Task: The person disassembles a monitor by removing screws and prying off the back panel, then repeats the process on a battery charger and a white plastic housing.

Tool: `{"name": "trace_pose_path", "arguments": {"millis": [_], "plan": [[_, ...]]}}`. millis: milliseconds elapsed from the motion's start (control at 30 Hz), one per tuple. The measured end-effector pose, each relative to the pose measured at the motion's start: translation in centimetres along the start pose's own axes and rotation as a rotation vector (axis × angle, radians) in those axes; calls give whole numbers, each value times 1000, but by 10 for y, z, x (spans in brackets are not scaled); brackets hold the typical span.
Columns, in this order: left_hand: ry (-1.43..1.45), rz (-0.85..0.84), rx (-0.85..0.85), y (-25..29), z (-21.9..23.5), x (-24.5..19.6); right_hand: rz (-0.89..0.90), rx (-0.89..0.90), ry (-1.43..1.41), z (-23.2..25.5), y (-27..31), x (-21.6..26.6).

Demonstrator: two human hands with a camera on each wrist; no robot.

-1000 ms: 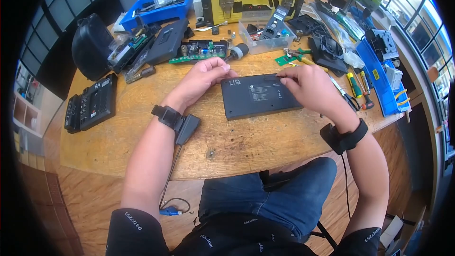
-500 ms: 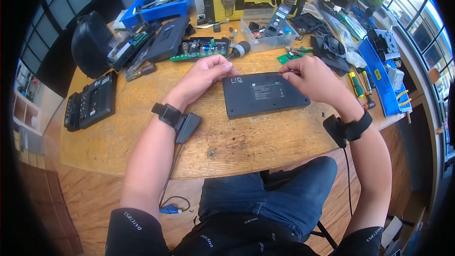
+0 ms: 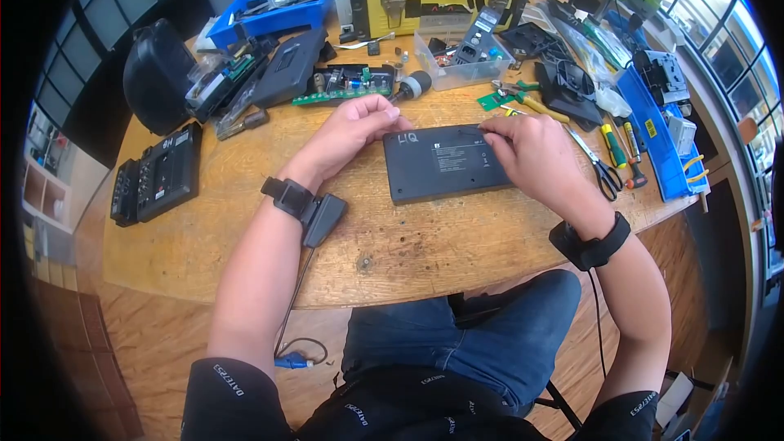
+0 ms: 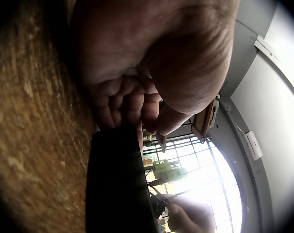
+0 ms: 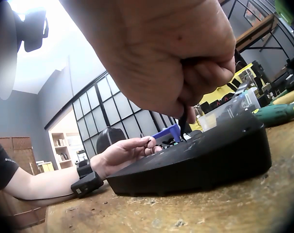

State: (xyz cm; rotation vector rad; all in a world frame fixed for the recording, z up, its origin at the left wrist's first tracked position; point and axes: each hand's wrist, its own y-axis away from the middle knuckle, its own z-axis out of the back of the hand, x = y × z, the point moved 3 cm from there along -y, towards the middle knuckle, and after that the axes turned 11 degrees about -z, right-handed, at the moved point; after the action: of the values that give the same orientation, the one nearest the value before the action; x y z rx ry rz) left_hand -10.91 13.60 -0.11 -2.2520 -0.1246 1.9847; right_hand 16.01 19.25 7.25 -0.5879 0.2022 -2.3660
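A flat black box point(image 3: 425, 167) with a printed label and "LIQ" written on it lies on the wooden table. At its far left corner rests my left hand point(image 3: 359, 131), fingers loosely bent against the end and thumb near the index finger. My right hand point(image 3: 539, 151) is over the box's right part. Its fingers are curled round a thin dark tool point(image 5: 183, 127) whose lower end meets the box's upper face in the right wrist view. Most of that tool is hidden inside the hand, so I cannot tell its exact kind.
Scissors point(image 3: 604, 175), a green-yellow screwdriver point(image 3: 612, 147) and pliers point(image 3: 514, 91) lie to the right. Behind the box are a circuit board point(image 3: 339, 98) and a clear bin point(image 3: 457, 73). A black device point(image 3: 167, 175) sits at left, a blue tray point(image 3: 653, 139) at the right edge.
The right wrist swung outward and up half a second ago, and has now turned back inward and down, its fingertips staying over the box. My left hand keeps its place.
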Motion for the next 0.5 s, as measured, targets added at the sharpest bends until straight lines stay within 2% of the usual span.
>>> {"name": "trace_pose_path", "arguments": {"millis": [333,500], "plan": [[3,1,-1,0,1,0,53,-64,24,2,7,4],[57,-11,11,0,2,1,-24,-51,-33,-3,5,-3]]}}
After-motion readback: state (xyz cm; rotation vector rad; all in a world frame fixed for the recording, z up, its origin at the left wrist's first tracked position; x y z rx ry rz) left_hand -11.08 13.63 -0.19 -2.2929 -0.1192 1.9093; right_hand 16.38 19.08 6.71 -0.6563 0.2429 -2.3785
